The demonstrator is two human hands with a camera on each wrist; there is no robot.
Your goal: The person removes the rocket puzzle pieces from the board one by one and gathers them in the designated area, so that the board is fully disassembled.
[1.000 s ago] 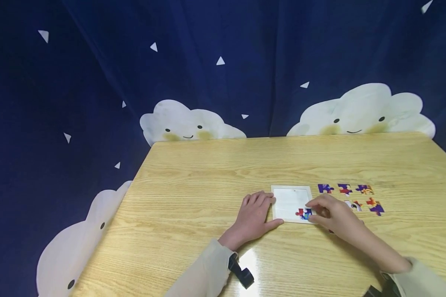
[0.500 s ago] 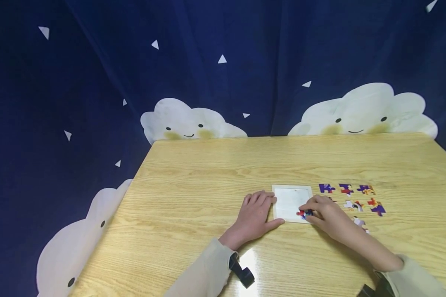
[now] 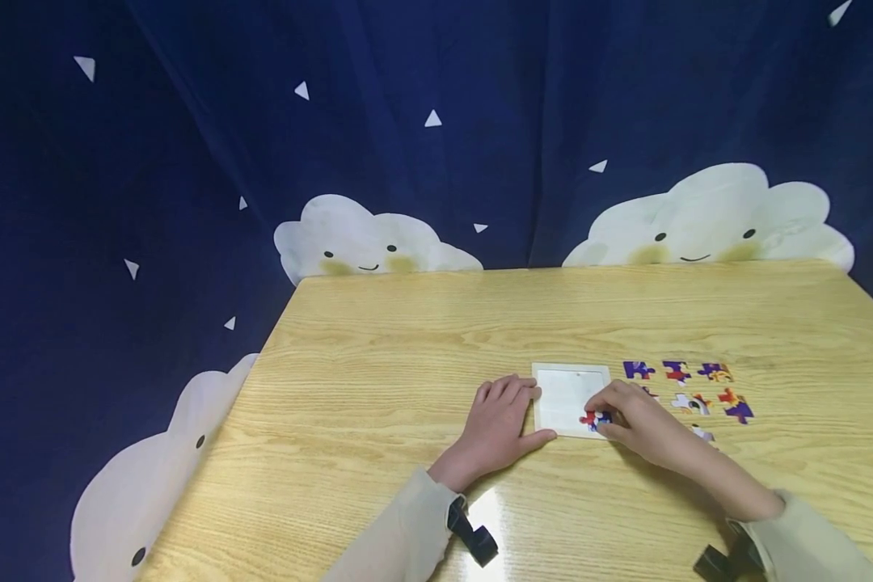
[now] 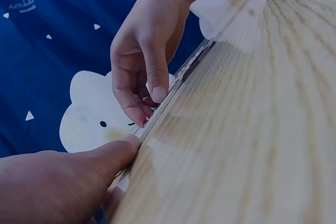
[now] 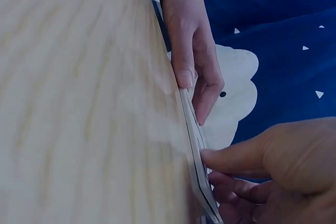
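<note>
A shallow white puzzle tray [image 3: 562,396] lies on the wooden table. My left hand [image 3: 496,424] rests at its left side, fingertips on the left rim and thumb by the near left corner. Over the tray's near right corner, my right hand [image 3: 643,422] pinches a small jigsaw piece between thumb and fingers, the piece mostly hidden. Red and blue jigsaw pieces [image 3: 590,419] show just left of those fingertips, inside the tray. From the left wrist view, the right hand [image 4: 149,51] reaches down to the tray's edge, and the left thumb [image 4: 118,156] touches the near rim.
Several loose jigsaw pieces lie right of the tray, among them a purple piece [image 3: 638,370], a red one [image 3: 676,371] and an orange-purple one [image 3: 736,406]. One white piece [image 3: 702,433] is partly behind the right forearm. A dark blue curtain [image 3: 378,97] hangs behind the table.
My right hand has moved slightly left, farther over the tray's near right corner, and now hides more of the pieces there. The left hand stays in place on the rim.
</note>
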